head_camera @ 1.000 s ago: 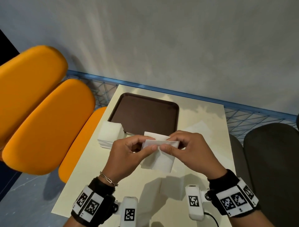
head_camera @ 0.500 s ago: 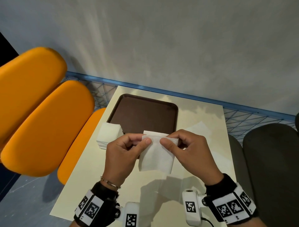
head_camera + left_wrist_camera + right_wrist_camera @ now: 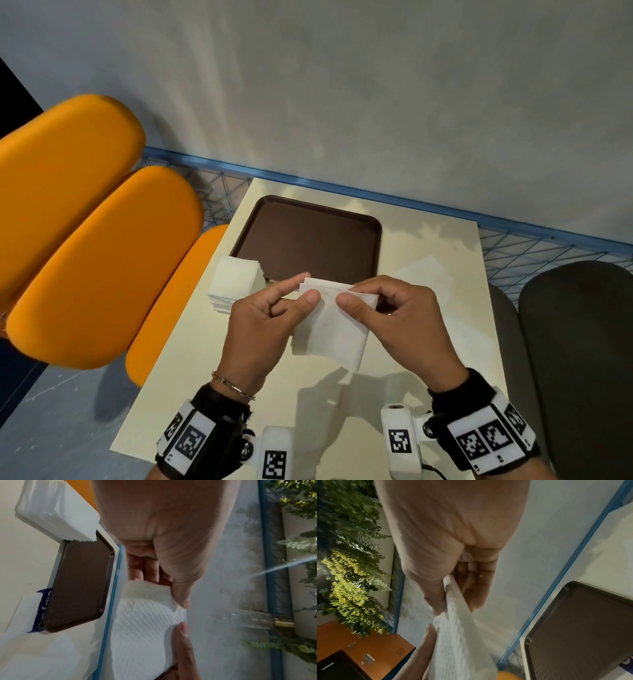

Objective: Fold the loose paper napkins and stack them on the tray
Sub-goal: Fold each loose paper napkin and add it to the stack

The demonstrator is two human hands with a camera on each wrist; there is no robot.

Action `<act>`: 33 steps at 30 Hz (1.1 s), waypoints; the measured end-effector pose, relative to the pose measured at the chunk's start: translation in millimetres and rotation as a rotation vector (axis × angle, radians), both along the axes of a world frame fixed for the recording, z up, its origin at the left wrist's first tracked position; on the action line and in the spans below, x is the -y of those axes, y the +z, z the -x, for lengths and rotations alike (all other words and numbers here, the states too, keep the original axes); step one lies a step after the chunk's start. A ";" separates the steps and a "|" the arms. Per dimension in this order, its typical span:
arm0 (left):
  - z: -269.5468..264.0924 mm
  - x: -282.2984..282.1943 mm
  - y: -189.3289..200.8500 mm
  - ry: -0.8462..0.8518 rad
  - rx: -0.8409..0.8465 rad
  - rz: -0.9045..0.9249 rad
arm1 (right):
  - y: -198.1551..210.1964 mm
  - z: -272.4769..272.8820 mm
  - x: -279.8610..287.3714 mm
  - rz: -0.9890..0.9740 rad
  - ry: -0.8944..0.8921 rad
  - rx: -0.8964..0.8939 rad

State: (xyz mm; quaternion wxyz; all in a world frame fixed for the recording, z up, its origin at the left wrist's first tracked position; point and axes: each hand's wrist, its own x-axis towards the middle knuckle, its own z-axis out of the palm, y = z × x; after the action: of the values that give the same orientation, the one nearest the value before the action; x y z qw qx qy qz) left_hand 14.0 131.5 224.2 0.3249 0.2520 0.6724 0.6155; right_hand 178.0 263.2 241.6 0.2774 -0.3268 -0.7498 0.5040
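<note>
Napkin (image 3: 330,329) held in the air above the table (image 3: 191,370), hanging downward from its top edge, just short of the empty tray (image 3: 308,236). Left hand (image 3: 263,329) and right hand (image 3: 397,322) each pinch that edge, thumbs nearly meeting. The unfolded stack (image 3: 236,284) lies nearest the left hand.

My left hand (image 3: 260,329) centre-left of head view, thumb and index pinching napkin (image 3: 330,329) top edge, other fingers curled under. My right hand (image 3: 397,318) centre-right, thumb pressing same edge against index, remaining fingers curled behind. Thumb tips close, not touching. Both hands raised, wrists low in frame, forearms entering from bottom edge.
</note>
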 end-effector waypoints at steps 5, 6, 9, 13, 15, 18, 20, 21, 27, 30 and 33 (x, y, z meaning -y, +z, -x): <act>0.6 4.1 1.3 0.000 0.048 0.003 | 4.4 -0.6 1.2 0.052 0.028 -0.015; 0.5 4.7 1.8 0.004 0.055 -0.005 | 4.5 -0.5 1.4 0.053 0.025 -0.019; -1.0 5.8 2.7 0.002 0.045 -0.013 | 4.8 -0.1 2.8 0.054 0.032 -0.017; -3.0 5.7 1.7 -0.005 0.026 -0.005 | 3.8 -0.1 4.4 0.068 0.047 -0.018; -3.4 6.1 0.0 -0.009 0.008 0.000 | 3.2 -0.2 4.6 0.074 0.041 -0.023; -3.3 6.9 -1.4 -0.026 -0.040 0.010 | 2.2 -0.7 4.0 0.071 0.032 -0.019; -4.1 7.1 -0.8 -0.051 -0.086 0.021 | 1.9 -0.3 3.7 0.073 0.020 -0.010; -4.8 6.7 -0.4 -0.066 -0.104 0.023 | 1.6 -0.2 3.6 0.077 0.012 -0.005; -7.7 5.3 -7.0 -0.138 -0.186 0.078 | -2.9 2.0 4.5 0.070 -0.015 0.015; -7.1 4.9 -11.4 -0.146 -0.195 0.091 | -5.7 3.4 4.0 0.082 -0.016 0.019; -4.6 4.6 -13.3 -0.128 -0.178 0.113 | -6.7 5.1 2.2 0.152 0.006 -0.002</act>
State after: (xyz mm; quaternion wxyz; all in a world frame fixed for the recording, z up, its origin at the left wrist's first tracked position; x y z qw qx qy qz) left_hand 18.6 126.9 210.9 0.3160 0.3294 0.7147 0.5300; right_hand 172.9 261.0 234.9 0.2510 -0.3439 -0.7102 0.5607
